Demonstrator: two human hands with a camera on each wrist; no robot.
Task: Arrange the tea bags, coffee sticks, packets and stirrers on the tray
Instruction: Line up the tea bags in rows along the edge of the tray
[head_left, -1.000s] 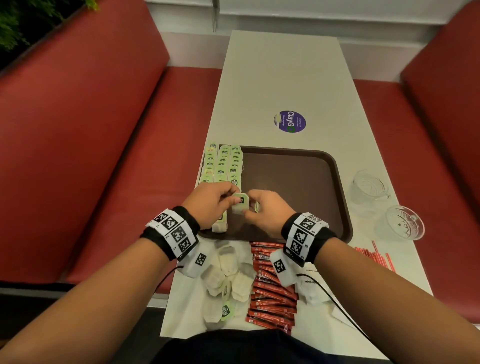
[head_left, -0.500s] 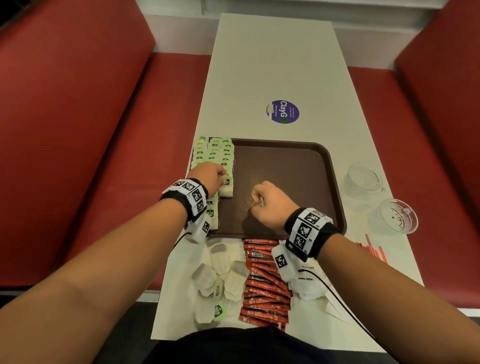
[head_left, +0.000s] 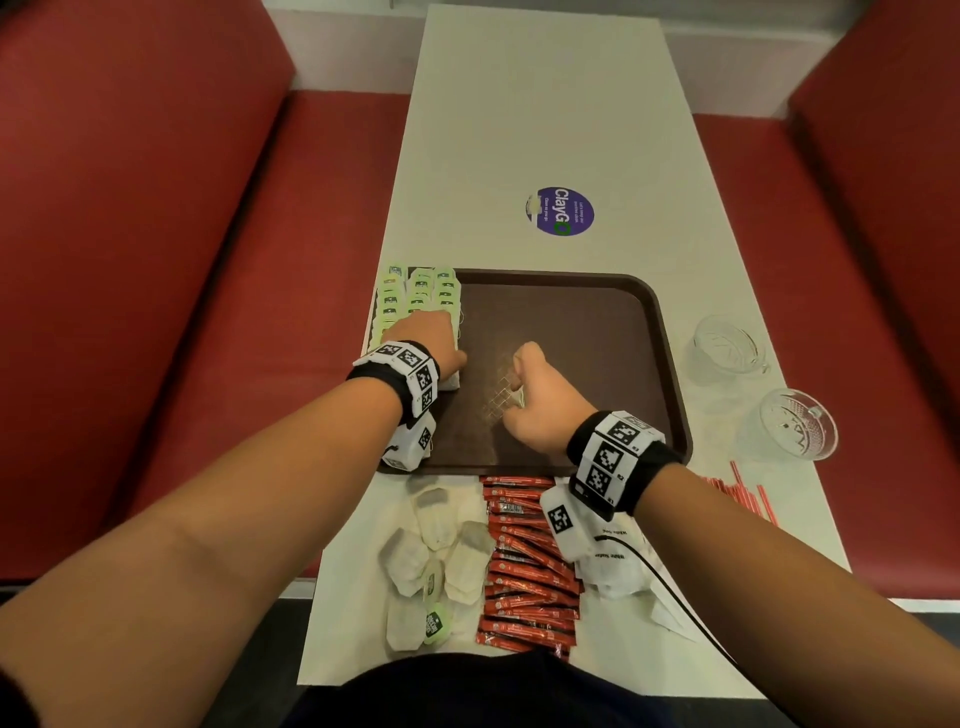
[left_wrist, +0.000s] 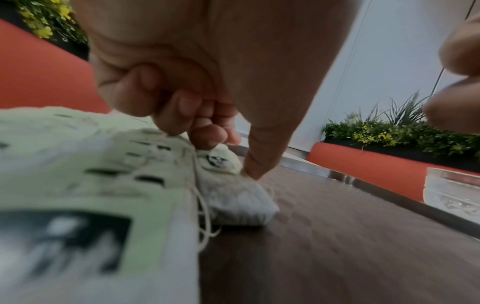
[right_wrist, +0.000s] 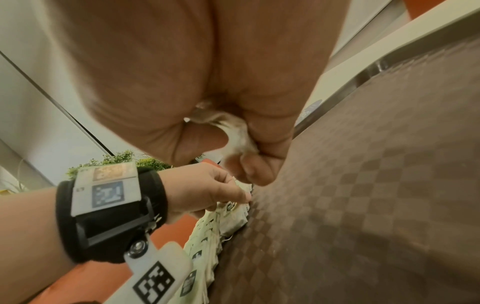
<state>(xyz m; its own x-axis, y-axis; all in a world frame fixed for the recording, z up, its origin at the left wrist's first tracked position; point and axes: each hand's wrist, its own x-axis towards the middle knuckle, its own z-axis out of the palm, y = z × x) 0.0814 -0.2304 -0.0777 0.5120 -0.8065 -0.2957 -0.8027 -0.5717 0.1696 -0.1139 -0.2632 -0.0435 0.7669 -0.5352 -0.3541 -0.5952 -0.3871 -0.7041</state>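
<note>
Pressing a tea bag (left_wrist: 233, 197) into the tray's (head_left: 597, 312) rows, left hand (head_left: 426, 338) curls; right hand (head_left: 540, 405) clenches another.

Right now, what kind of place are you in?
Probably a cafe or fast-food booth: red padded bench seats flank a long white table holding a brown plastic serving tray.
</note>
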